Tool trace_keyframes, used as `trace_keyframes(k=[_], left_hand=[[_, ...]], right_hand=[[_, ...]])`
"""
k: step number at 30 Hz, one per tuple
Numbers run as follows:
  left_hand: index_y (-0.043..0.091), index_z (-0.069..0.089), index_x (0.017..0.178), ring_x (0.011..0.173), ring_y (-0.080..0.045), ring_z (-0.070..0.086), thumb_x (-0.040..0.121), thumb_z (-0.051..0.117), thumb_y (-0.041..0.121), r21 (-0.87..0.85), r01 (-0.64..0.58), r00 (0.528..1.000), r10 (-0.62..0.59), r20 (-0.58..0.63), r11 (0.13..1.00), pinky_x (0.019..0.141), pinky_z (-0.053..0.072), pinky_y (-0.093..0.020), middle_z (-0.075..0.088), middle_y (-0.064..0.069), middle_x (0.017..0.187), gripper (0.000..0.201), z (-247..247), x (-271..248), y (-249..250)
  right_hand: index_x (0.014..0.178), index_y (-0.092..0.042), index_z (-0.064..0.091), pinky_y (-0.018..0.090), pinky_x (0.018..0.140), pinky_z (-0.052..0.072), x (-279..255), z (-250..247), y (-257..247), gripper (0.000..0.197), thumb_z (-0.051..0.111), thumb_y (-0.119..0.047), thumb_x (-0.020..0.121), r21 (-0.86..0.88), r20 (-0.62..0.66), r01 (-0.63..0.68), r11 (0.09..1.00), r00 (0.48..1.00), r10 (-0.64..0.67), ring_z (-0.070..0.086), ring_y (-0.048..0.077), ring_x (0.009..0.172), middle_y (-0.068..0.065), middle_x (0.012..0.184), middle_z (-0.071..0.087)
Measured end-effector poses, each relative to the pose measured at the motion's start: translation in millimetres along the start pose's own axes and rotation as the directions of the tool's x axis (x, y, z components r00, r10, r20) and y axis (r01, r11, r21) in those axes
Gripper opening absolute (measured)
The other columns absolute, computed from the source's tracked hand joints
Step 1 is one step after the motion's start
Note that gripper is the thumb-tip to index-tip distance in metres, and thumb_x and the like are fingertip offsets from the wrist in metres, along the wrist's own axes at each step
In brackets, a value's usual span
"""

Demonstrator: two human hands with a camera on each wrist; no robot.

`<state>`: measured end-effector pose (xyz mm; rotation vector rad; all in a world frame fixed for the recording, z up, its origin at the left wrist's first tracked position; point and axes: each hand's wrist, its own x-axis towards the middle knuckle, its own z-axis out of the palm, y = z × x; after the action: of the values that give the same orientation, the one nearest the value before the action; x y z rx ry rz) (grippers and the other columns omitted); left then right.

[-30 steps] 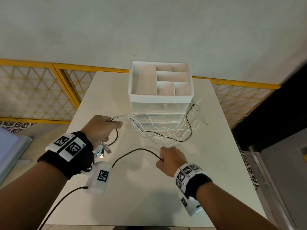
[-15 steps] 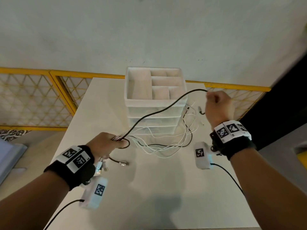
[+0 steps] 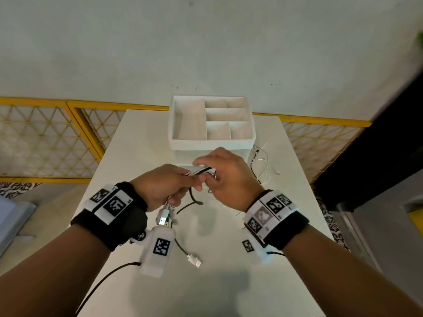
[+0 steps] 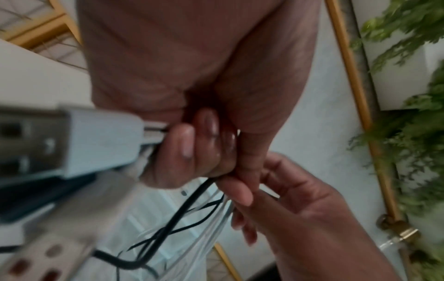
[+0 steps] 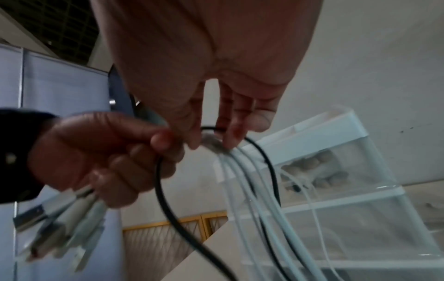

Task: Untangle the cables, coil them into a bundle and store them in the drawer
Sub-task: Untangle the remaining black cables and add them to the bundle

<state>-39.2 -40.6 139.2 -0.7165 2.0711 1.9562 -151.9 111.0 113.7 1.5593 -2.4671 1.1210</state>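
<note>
**Both hands meet on the cables in front of the drawers**

At frame centre the left hand grips the cables in a fist, plugs dangling below it. The right hand pinches the same strands just beside it with thumb and fingertips. The drawers stand right behind the hands; loose cable loops lie at their right. The table shows bare surface in the lower frame. Half a second ago the right hand was raised far right, stretching a black cable.
</note>
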Motion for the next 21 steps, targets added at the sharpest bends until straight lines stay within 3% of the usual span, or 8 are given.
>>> trace_keyframes(k=[3, 6, 10, 12, 14, 17, 19, 21], left_hand=[[0.006, 0.067, 0.073, 0.044, -0.014, 0.023, 0.086, 0.072, 0.028, -0.001, -0.026, 1.000, 0.026, 0.005, 1.000, 0.043, 0.024, -0.022, 0.030, 0.002, 0.050, 0.025, -1.0, 1.1, 5.0], [0.005, 0.068, 0.075, 0.044, -0.015, 0.022, 0.086, 0.073, 0.029, 0.106, -0.027, 0.999, 0.031, -0.033, 0.994, 0.044, 0.024, -0.022, 0.029, 0.004, 0.048, 0.026, -4.7, 2.5, -3.4], [0.006, 0.067, 0.075, 0.041, -0.011, 0.024, 0.088, 0.071, 0.030, 0.261, 0.000, 0.990, 0.036, -0.134, 0.965, 0.043, 0.023, -0.020, 0.031, 0.009, 0.045, 0.027, -7.7, 8.4, -26.1], [0.010, 0.055, 0.065, 0.038, -0.009, 0.022, 0.088, 0.071, 0.029, 0.283, 0.009, 0.979, 0.050, -0.199, 0.959, 0.041, 0.022, -0.021, 0.028, 0.009, 0.045, 0.033, -12.4, 12.4, -38.5], [0.016, 0.039, 0.058, 0.040, -0.011, 0.025, 0.084, 0.073, 0.033, 0.350, 0.015, 0.964, 0.079, -0.253, 0.937, 0.046, 0.023, -0.027, 0.029, 0.011, 0.044, 0.047, -18.2, 15.7, -48.3], [0.015, 0.045, 0.057, 0.046, -0.015, 0.037, 0.087, 0.069, 0.038, 0.520, 0.092, 0.953, 0.077, -0.294, 0.849, 0.051, 0.028, -0.030, 0.039, 0.006, 0.046, 0.045, -22.8, 18.4, -54.9], [0.009, 0.060, 0.067, 0.050, -0.016, 0.045, 0.089, 0.065, 0.037, 0.552, 0.143, 0.943, 0.055, -0.328, 0.822, 0.052, 0.032, -0.028, 0.047, 0.003, 0.051, 0.037, -24.3, 19.3, -59.8], [0.002, 0.068, 0.080, 0.056, -0.018, 0.049, 0.090, 0.063, 0.038, 0.553, 0.168, 0.940, 0.035, -0.338, 0.816, 0.055, 0.035, -0.028, 0.053, 0.000, 0.058, 0.037, -24.8, 19.1, -65.2]], right_hand=[[0.088, -0.017, 0.081, 0.025, 0.068, 0.048, 8.5, -8.8, -1.0, 0.008, 0.078, -0.014, 0.081, 0.051, -0.104, -0.023, 0.998, 0.994, 0.029, 0.055, -0.004, 0.062, 0.001, 0.082, 0.073], [0.083, -0.016, 0.082, 0.026, 0.071, 0.053, 14.6, -30.9, 4.2, 0.006, 0.082, -0.021, 0.080, 0.070, -0.261, -0.087, 0.994, 0.960, 0.103, 0.062, 0.008, 0.065, -0.001, 0.078, 0.075], [0.089, -0.022, 0.081, 0.011, 0.066, 0.043, 30.4, -68.0, 26.4, 0.012, 0.080, -0.031, 0.081, 0.120, -0.462, -0.287, 0.950, 0.831, 0.309, 0.055, 0.003, 0.061, -0.005, 0.080, 0.060], [0.087, -0.028, 0.079, 0.020, 0.059, 0.046, 35.1, -84.4, 37.7, 0.011, 0.077, -0.037, 0.082, 0.214, -0.513, -0.351, 0.912, 0.754, 0.411, 0.062, 0.014, 0.058, -0.005, 0.067, 0.060], [0.082, -0.032, 0.075, 0.026, 0.055, 0.046, 37.6, -91.4, 45.3, 0.008, 0.074, -0.040, 0.083, 0.311, -0.500, -0.386, 0.868, 0.710, 0.496, 0.068, 0.021, 0.055, -0.006, 0.058, 0.065], [0.084, -0.036, 0.073, 0.028, 0.066, 0.052, 40.7, -90.5, 54.4, 0.010, 0.070, -0.045, 0.082, 0.329, -0.472, -0.426, 0.843, 0.698, 0.538, 0.073, 0.014, 0.067, -0.008, 0.067, 0.071], [0.085, -0.041, 0.070, 0.037, 0.080, 0.057, 46.7, -92.8, 54.3, 0.010, 0.067, -0.048, 0.079, 0.318, -0.512, -0.398, 0.860, 0.692, 0.510, 0.073, 0.017, 0.081, -0.011, 0.079, 0.075], [0.082, -0.038, 0.067, 0.038, 0.088, 0.056, 53.6, -100.8, 50.0, 0.008, 0.068, -0.045, 0.080, 0.307, -0.553, -0.363, 0.880, 0.684, 0.475, 0.072, 0.016, 0.081, -0.010, 0.077, 0.075]])
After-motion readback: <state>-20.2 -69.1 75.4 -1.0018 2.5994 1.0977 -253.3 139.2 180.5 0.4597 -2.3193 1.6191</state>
